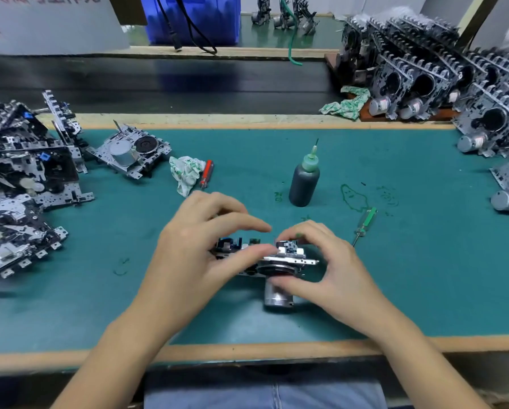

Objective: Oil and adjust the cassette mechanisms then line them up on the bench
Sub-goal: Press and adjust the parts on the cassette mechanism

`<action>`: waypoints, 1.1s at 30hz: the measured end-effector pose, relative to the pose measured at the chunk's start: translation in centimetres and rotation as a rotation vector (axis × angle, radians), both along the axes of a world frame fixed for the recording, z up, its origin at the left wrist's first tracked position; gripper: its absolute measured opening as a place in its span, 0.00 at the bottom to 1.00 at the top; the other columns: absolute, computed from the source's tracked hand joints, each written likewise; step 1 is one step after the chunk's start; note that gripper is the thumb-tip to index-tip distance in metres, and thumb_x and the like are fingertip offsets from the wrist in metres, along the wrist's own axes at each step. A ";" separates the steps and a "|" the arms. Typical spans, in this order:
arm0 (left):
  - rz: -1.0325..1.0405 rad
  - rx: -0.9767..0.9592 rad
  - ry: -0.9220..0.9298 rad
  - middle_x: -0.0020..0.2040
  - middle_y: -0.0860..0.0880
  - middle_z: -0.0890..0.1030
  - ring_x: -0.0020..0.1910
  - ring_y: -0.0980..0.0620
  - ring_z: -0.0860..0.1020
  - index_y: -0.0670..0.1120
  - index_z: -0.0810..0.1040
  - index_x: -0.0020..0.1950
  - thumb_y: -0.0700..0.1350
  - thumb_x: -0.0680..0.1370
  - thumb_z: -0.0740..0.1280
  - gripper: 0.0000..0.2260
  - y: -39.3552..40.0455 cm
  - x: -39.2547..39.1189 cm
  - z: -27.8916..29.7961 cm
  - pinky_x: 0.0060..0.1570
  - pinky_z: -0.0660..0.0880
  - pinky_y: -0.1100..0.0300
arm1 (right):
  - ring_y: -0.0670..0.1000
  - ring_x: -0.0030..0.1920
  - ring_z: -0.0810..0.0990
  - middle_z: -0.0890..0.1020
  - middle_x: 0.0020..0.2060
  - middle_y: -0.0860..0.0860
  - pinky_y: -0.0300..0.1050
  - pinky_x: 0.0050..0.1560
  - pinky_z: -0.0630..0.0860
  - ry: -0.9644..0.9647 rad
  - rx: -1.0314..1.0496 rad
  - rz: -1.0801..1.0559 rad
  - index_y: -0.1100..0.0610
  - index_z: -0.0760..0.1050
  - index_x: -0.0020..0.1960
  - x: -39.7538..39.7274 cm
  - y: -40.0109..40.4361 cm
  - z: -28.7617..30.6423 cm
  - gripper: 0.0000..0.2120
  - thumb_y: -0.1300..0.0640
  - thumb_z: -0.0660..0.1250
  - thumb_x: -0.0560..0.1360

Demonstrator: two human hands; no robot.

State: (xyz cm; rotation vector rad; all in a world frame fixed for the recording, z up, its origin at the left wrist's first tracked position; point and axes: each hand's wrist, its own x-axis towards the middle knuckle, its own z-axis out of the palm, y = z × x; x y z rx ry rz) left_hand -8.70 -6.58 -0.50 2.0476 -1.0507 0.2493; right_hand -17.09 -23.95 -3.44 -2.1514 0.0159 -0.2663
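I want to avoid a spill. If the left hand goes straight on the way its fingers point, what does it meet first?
The left hand points right, so it probably meets the right hand on the cassette mechanism first, not the oil bottle farther back.

both forearms are angled inward. the left hand point(200, 246) is arched with fingers curled over the small silver metal cassette mechanism point(276, 261); the right hand point(327, 267) is curled, pinching it.

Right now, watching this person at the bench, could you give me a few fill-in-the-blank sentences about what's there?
1. Both hands hold one cassette mechanism above the ____ mat.
2. The dark oil bottle has a ____ nozzle.
3. The screwdriver beside the crumpled cloth has a ____ handle.
4. The green-handled screwdriver lies nearest the ____ hand.

Missing words: green; green; red; right
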 end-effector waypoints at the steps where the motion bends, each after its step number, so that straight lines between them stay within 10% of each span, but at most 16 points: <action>1: -0.040 -0.012 0.026 0.42 0.55 0.76 0.43 0.56 0.72 0.51 0.84 0.46 0.55 0.72 0.68 0.10 -0.3 0.0 0.0 0.47 0.66 0.69 | 0.46 0.51 0.75 0.77 0.44 0.39 0.40 0.53 0.70 -0.015 0.031 -0.001 0.45 0.74 0.47 0.1 0.1 -0.1 0.16 0.49 0.75 0.63; 15: -0.133 -0.124 0.174 0.32 0.57 0.69 0.36 0.56 0.68 0.57 0.82 0.42 0.53 0.71 0.69 0.02 -1.5 -0.2 -0.6 0.39 0.63 0.68 | 0.57 0.47 0.75 0.77 0.41 0.48 0.61 0.52 0.71 -0.047 0.212 0.027 0.47 0.74 0.43 0.5 -0.1 -0.5 0.13 0.47 0.74 0.62; 26: -0.155 -0.123 0.215 0.31 0.55 0.68 0.36 0.57 0.67 0.58 0.82 0.41 0.53 0.69 0.73 0.03 -1.4 0.1 -0.5 0.39 0.63 0.69 | 0.53 0.46 0.76 0.77 0.40 0.47 0.53 0.50 0.73 -0.024 0.172 0.001 0.46 0.74 0.42 0.3 0.1 -0.3 0.13 0.52 0.76 0.62; 33: -0.151 -0.124 0.222 0.31 0.56 0.68 0.36 0.57 0.68 0.59 0.81 0.40 0.54 0.70 0.71 0.01 -1.5 0.2 -0.6 0.39 0.63 0.69 | 0.41 0.49 0.76 0.78 0.45 0.37 0.34 0.53 0.70 -0.121 -0.236 -0.178 0.45 0.76 0.57 -2.1 -0.8 -0.9 0.24 0.38 0.69 0.64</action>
